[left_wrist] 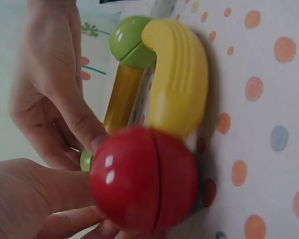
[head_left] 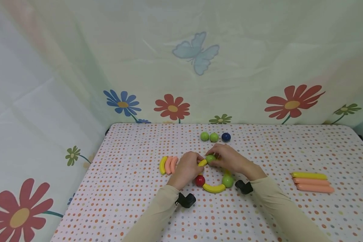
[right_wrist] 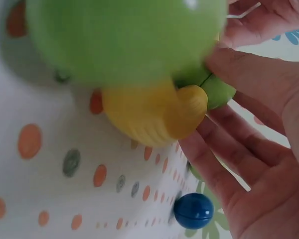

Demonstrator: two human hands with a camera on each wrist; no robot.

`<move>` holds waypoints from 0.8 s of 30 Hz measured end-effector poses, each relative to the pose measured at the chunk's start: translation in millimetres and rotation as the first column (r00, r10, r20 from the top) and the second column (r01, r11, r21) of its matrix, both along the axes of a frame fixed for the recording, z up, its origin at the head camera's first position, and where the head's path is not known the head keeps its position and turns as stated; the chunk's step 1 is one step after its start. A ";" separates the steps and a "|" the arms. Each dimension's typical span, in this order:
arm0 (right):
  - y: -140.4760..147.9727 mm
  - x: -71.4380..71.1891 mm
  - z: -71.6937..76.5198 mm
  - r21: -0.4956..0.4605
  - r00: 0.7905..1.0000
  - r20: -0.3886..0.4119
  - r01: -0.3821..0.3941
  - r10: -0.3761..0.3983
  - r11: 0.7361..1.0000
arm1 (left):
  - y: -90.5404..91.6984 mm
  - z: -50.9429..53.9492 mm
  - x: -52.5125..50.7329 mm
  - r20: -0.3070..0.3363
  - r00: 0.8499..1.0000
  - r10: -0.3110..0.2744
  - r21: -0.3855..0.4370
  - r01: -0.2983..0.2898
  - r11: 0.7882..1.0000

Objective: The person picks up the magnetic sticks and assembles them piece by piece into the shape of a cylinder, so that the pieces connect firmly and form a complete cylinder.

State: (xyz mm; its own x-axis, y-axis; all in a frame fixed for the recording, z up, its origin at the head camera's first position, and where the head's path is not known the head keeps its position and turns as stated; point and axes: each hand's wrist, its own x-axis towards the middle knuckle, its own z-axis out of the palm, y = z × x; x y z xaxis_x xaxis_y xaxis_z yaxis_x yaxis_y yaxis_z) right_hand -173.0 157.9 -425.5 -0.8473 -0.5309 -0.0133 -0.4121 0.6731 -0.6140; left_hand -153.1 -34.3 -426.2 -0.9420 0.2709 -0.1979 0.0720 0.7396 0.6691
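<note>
Balls and yellow pieces are joined in a ring on the table. My left hand [head_left: 186,169] pinches a yellow stick [head_left: 202,163] on the ring's left side. At the top of the ring, my right hand [head_left: 228,158] grips a green ball [head_left: 210,158] between thumb and fingers, touching that stick's end. A red ball [left_wrist: 144,179] sits at the lower left, joined to a curved yellow piece [left_wrist: 182,74]. Its other end meets a second green ball [head_left: 228,181]. Another yellow piece [right_wrist: 149,114], partly hidden, runs up the right side to the held ball.
Behind the hands stand two green balls [head_left: 209,136] and a blue ball [head_left: 226,137]. Left of the ring lie one yellow and two pink curved pieces [head_left: 168,165]. Yellow and pink straight sticks [head_left: 313,182] lie at the right on the dotted tablecloth [head_left: 124,188].
</note>
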 end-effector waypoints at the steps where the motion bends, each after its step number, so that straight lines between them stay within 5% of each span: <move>1: 0.0 0.3 0.8 0.008 1.000 -0.002 0.004 -0.004 1.000 | 1.1 -0.1 -0.3 -0.025 1.000 -0.013 -0.018 0.012 1.000; 13: -5.4 8.3 12.2 0.187 0.991 -0.126 -0.016 0.040 0.982 | 8.7 1.2 -0.4 -0.108 0.991 -0.076 -0.124 0.062 0.990; 20: 1.9 22.1 17.7 0.116 0.992 -0.125 0.000 0.014 0.993 | 7.2 -2.1 -2.1 -0.100 0.992 -0.072 -0.089 0.063 0.994; 24: 11.2 39.7 32.2 0.091 0.994 -0.081 -0.062 0.070 0.994 | 5.8 -1.7 -1.7 -0.095 0.993 -0.071 -0.081 0.063 0.995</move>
